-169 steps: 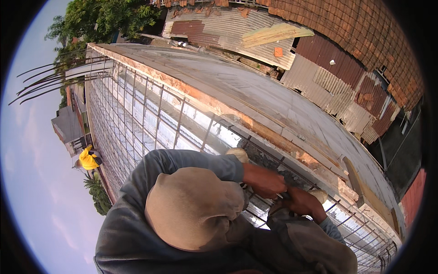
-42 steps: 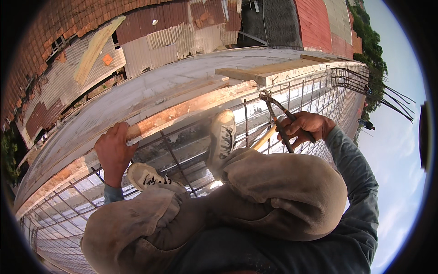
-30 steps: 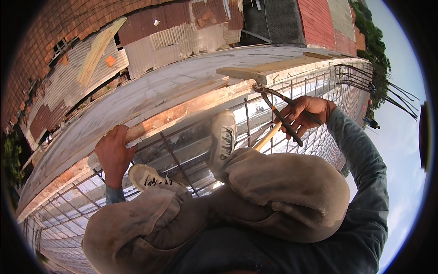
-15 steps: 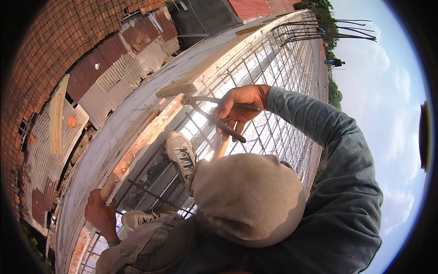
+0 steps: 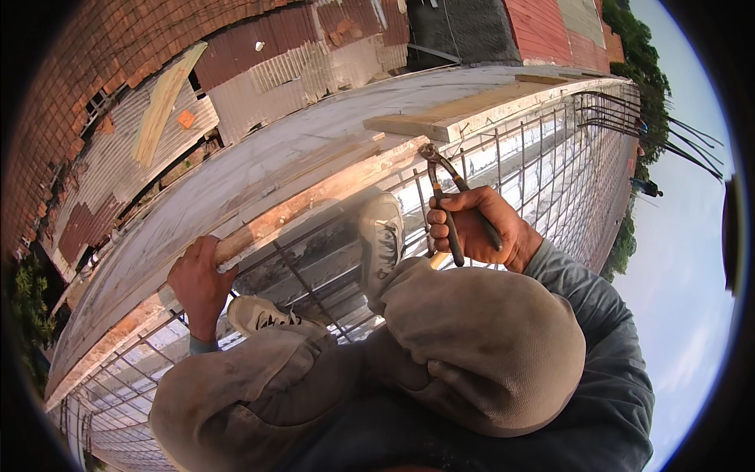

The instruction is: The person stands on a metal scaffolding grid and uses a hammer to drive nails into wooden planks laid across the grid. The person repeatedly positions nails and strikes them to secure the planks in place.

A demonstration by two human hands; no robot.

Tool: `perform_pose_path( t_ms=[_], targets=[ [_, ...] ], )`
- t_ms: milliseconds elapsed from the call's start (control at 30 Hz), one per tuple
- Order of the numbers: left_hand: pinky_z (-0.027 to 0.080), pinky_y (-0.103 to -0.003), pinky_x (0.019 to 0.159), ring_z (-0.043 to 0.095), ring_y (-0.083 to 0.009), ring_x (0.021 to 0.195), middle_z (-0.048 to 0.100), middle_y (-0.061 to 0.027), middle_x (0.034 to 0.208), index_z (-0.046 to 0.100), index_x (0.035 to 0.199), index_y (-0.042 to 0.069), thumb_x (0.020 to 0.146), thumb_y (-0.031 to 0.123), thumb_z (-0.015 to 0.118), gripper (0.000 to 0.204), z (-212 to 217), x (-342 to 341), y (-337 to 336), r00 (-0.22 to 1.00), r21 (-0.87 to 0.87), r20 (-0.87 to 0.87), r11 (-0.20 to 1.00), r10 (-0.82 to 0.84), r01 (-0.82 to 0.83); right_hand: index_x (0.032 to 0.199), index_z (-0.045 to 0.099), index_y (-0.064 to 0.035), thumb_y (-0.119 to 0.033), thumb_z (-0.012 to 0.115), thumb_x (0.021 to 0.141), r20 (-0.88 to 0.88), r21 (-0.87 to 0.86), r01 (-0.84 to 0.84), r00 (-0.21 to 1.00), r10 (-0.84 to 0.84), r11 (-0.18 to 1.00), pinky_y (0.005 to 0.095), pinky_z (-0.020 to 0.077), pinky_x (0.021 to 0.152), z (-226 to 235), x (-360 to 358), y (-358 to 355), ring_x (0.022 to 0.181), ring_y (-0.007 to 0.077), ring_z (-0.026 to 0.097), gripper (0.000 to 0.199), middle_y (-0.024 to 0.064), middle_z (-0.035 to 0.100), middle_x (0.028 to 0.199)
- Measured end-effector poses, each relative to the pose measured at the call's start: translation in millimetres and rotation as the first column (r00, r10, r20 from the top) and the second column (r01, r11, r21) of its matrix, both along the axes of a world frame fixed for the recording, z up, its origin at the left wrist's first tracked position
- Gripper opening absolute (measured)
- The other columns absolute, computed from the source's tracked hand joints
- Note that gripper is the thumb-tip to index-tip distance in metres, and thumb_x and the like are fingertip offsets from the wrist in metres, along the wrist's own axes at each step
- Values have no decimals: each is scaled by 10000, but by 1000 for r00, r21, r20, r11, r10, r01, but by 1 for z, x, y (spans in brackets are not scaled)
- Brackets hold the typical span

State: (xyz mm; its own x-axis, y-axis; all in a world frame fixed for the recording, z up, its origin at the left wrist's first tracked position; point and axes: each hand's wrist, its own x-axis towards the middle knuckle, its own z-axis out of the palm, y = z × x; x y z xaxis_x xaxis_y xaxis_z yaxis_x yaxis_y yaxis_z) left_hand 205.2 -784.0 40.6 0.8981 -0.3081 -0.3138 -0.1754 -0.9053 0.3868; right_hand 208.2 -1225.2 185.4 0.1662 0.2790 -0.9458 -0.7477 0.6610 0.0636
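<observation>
My right hand point(image 5: 484, 224) is closed around the dark handles of a pair of pincers point(image 5: 436, 175). The pincers' head points up, against or very near the far end of a narrow wooden plank point(image 5: 322, 193). Whether the jaws bite on anything is too small to tell. My left hand point(image 5: 203, 275) wraps over the near end of this plank, along the edge of the formwork. Between my hands, my shoes point(image 5: 383, 236) stand among the rebar, and my bent knees point(image 5: 484, 346) fill the foreground.
A rebar mesh point(image 5: 543, 153) runs away to the right, with long bars point(image 5: 684, 141) jutting out at its far end. Another board point(image 5: 440, 122) lies on the formwork edge. Beyond and below are tiled roofs point(image 5: 141, 55) and corrugated sheets point(image 5: 287, 102). Another person point(image 5: 646, 187) is far off.
My view has turned, shifting the scene rightward. The pincers' handles have come closer together, and my right hand now wraps them more fully. My left hand stays at the plank's near end.
</observation>
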Motion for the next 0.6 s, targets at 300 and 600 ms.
perform_pose_path(
  t_ms=[300, 600],
  targets=[
    [507, -474, 713, 699, -346, 883, 705, -75, 997, 636, 1071, 115, 632, 222, 948, 549, 1, 0, 4, 1000, 14, -26, 1000, 15, -14, 1043, 445, -66, -50, 451, 1029, 49, -241, 124, 992, -116, 963, 429, 505, 775, -15, 10, 62, 781, 233, 569, 22, 105, 556, 882],
    [530, -501, 736, 702, -379, 920, 706, -102, 1034, 631, 1082, 113, 662, 230, 920, 523, -9, -4, -4, 999, -21, 51, 1000, 6, -5, 1015, 487, 16, 10, 483, 974, 146, -381, 249, 967, -208, 890, 509, 515, 717, -46, -10, 75, 760, 318, 601, 41, 175, 565, 853]
  ],
)
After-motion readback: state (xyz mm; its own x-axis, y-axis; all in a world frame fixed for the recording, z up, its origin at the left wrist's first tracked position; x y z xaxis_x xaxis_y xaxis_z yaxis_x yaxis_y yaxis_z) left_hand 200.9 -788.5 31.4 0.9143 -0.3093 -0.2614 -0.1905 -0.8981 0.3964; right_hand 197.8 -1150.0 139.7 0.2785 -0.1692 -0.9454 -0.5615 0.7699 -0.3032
